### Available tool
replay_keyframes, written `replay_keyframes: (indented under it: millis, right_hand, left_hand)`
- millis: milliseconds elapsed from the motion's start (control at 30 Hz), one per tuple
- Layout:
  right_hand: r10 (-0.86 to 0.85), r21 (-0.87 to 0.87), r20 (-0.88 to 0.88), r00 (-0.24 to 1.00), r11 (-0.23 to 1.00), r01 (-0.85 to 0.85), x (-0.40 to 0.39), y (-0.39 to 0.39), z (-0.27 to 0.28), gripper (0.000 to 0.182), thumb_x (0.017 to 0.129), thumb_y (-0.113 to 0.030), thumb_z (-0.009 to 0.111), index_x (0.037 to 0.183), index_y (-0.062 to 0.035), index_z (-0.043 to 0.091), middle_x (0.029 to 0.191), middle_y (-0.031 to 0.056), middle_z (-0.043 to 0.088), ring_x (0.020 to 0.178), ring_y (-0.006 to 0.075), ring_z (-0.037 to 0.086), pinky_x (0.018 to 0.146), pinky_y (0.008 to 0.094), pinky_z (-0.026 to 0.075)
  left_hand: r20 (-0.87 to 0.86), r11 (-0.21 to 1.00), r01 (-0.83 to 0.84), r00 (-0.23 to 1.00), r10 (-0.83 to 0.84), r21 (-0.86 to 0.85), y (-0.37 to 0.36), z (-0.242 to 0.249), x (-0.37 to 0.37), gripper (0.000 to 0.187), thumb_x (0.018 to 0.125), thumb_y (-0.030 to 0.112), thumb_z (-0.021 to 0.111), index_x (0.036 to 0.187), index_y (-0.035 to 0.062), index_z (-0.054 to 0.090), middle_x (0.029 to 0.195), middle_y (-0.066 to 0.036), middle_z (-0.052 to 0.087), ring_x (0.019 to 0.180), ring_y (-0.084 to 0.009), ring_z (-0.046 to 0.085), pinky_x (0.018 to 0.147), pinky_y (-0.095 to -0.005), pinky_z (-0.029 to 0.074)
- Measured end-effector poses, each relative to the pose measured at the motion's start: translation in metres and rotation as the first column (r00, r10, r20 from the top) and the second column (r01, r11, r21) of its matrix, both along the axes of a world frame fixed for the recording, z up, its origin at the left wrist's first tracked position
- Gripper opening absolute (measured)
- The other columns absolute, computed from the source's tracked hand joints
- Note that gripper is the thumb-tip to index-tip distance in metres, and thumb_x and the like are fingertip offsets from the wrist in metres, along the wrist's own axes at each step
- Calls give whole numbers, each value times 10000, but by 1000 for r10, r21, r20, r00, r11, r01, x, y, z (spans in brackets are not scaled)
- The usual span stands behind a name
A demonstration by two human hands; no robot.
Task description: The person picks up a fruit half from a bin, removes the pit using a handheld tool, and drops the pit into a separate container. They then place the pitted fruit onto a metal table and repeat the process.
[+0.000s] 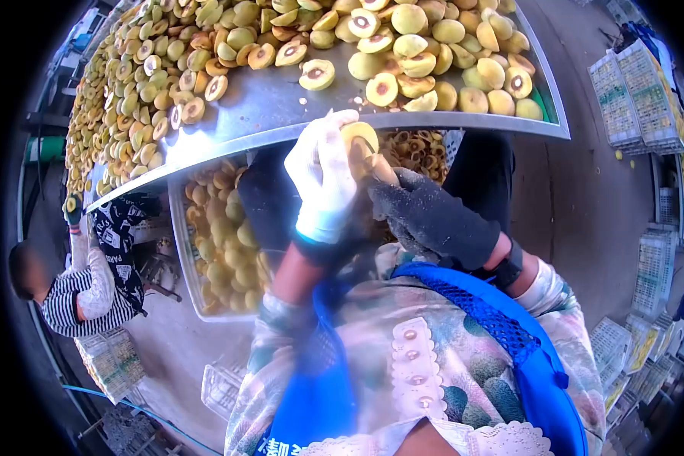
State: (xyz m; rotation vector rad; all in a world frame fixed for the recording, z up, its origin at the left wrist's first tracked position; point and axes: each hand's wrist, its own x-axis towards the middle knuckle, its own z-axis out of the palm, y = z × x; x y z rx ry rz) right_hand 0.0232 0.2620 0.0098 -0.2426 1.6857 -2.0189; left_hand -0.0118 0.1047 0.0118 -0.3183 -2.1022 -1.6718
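Note:
Above my lap, just off the front edge of the metal table point(273, 135), my left hand point(323, 171) in a white glove is closed on a halved yellow-green fruit point(359, 139). My right hand point(433, 213), in a dark glove with the fingertips bare, is right beside it, fingers curled near the fruit. Whatever it grips is blurred and hard to make out. Many halved fruits point(315, 74) lie cut side up or down on the table.
Below the table at the left stands a bin point(182, 262) of fruit. More cut pieces point(414, 148) lie under the edge between my knees. A co-worker point(83, 292) sits at the far left. Stacked crates point(634, 95) stand on the right, others point(114, 365) at the lower left.

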Motion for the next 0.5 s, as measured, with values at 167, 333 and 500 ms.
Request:
replay_keyframes:
  millis: [167,333,500]
  right_hand:
    - [42,54,-166,985,998,-34,8,8,-5,217,960,-253,541,1090,-80,557,782,-13,549,584,72,480,490,230,390]
    - [64,-79,350,935,996,-38,7,12,45,306,952,-135,518,1231,-14,485,857,50,574,723,138,581,585,275,467]
    - [-52,-190,363,930,973,129,4,16,15,190,975,-212,530,1091,-63,552,725,-18,551,543,63,542,433,237,417]
  left_hand:
    - [164,991,98,980,-111,86,2,16,5,243,979,159,499,990,-40,639,849,-57,655,752,-83,586,676,-226,464]
    - [226,993,-22,974,-6,119,16,22,7,371,1000,229,388,1065,-59,613,995,-142,665,844,-190,627,755,-278,500]
    - [416,874,-78,897,-148,480,10,24,4,283,969,179,477,1155,-25,542,1046,-115,624,847,-186,624,688,-297,525]
